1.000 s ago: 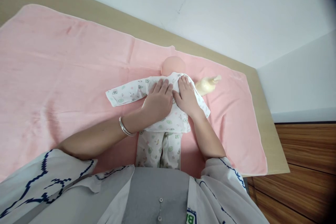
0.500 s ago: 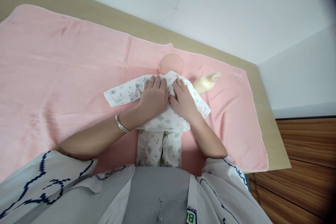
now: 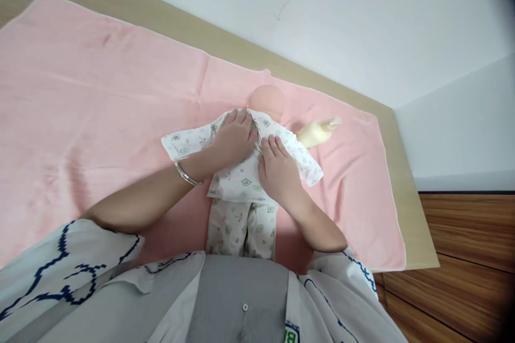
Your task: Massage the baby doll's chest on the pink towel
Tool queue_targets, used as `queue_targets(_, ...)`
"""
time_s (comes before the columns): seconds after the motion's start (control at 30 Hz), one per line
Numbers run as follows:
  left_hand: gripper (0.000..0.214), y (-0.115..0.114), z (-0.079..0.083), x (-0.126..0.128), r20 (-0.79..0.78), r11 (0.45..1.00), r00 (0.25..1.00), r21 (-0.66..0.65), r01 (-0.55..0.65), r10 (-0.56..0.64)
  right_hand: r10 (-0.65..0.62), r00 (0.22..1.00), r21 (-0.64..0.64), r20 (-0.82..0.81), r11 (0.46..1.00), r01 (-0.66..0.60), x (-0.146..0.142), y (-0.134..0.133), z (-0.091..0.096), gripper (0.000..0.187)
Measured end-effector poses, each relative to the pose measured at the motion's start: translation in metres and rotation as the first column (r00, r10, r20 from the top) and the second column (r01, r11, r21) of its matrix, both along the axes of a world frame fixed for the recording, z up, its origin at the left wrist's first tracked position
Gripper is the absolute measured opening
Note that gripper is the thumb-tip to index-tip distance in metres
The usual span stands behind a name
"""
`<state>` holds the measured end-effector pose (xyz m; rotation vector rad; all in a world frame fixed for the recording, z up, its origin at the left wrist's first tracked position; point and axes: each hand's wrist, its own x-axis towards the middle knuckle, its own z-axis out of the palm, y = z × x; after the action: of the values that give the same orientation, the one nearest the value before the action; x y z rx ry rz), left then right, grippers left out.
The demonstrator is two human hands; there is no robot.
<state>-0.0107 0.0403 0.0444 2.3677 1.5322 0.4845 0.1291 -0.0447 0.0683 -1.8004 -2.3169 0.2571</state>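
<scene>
A baby doll [image 3: 267,101] lies on its back on a pink towel [image 3: 100,96], head towards the wall. It wears a white printed jacket [image 3: 241,179] and matching trousers [image 3: 241,228]. My left hand [image 3: 231,136], with a silver bracelet on its wrist, curls its fingers round the jacket's edge near the collar. My right hand [image 3: 277,169] rests beside it on the doll's chest, fingers stretched flat on the cloth. The doll's bare arm [image 3: 317,131] sticks out to the right.
The pink towel covers most of a light wooden table [image 3: 414,225] set against a white wall [image 3: 362,16]. The table's right edge drops to a wooden floor [image 3: 470,257]. My white patterned sleeves and grey front fill the bottom of the view.
My left hand slid up to the collar and its fingers curled onto the jacket. My right hand drew back a little down the chest. The jacket front has bunched between them.
</scene>
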Motion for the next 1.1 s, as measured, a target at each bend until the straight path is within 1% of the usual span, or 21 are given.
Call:
queue_targets(0.07,0.057,-0.011,0.004,0.004,-0.061,0.999,0.998,0.029,-0.029,0.030,-0.019,0.999,-0.021,-0.036,1.000,0.019,0.008,0.010,0.001,0.056)
queue_targets(0.1,0.056,-0.020,0.007,0.007,-0.097,0.999,0.995,0.043,-0.022,0.026,-0.037,0.998,-0.029,-0.060,0.999,0.035,0.014,0.018,0.000,0.056)
queue_targets(0.2,0.053,-0.043,0.015,0.013,-0.181,0.995,0.982,0.078,0.062,-0.047,-0.105,0.986,-0.015,-0.128,0.994,0.104,0.029,0.044,-0.009,0.057)
queue_targets(0.27,0.051,-0.051,0.017,0.014,-0.187,0.989,0.980,0.118,0.091,-0.068,-0.148,0.977,0.020,-0.151,0.988,0.152,0.032,0.053,-0.016,0.057)
queue_targets(0.37,0.045,-0.045,0.018,0.011,-0.130,0.981,0.988,0.163,0.103,-0.082,-0.176,0.978,0.053,-0.114,0.982,0.183,0.026,0.050,-0.020,0.056)
queue_targets(0.43,0.039,-0.033,0.018,0.005,-0.064,0.986,0.994,0.140,0.092,-0.084,-0.159,0.986,0.056,-0.055,0.985,0.162,0.018,0.038,-0.018,0.056)
queue_targets(0.5,0.037,-0.020,0.015,-0.001,-0.016,0.992,0.999,0.112,0.050,-0.048,-0.112,0.994,0.061,0.007,0.992,0.111,0.008,0.021,-0.013,0.056)
queue_targets(0.53,0.038,-0.014,0.013,-0.004,-0.008,0.995,1.000,0.097,0.022,-0.021,-0.085,0.996,0.064,0.034,0.995,0.083,0.004,0.012,-0.011,0.056)
queue_targets(0.6,0.048,-0.007,0.006,-0.006,-0.014,0.998,1.000,0.068,-0.018,0.019,-0.046,0.996,0.073,0.080,0.997,0.040,-0.003,-0.002,-0.005,0.058)
queue_targets(0.67,0.056,-0.007,-0.001,-0.004,-0.019,0.998,0.998,0.043,-0.053,0.053,-0.034,0.995,0.077,0.093,0.997,0.027,-0.005,-0.007,-0.001,0.057)
queue_targets(0.73,0.057,-0.012,-0.007,0.002,0.011,0.996,0.997,0.054,-0.075,0.074,-0.041,0.998,0.074,0.050,0.997,0.037,-0.001,-0.001,0.000,0.053)
queue_targets(0.8,0.057,-0.018,-0.011,0.007,0.055,0.993,0.995,0.084,-0.086,0.081,-0.056,0.998,0.070,-0.028,0.996,0.058,0.008,0.014,-0.003,0.051)
queue_targets(0.87,0.056,-0.021,-0.014,0.010,0.094,0.992,0.993,0.105,-0.077,0.067,-0.095,0.991,0.090,-0.098,0.990,0.104,0.019,0.032,-0.010,0.050)
queue_targets(0.93,0.054,-0.021,-0.017,0.011,0.118,0.990,0.991,0.118,-0.075,0.061,-0.145,0.979,0.143,-0.141,0.976,0.165,0.027,0.046,-0.020,0.050)
queue_targets(1.0,0.054,-0.019,-0.018,0.010,0.130,0.990,0.990,0.121,-0.077,0.061,-0.168,0.973,0.182,-0.159,0.964,0.196,0.031,0.053,-0.029,0.051)
queue_targets(1.1,0.053,-0.017,-0.019,0.008,0.140,0.990,0.988,0.120,-0.079,0.062,-0.171,0.972,0.188,-0.159,0.962,0.199,0.030,0.053,-0.036,0.052)
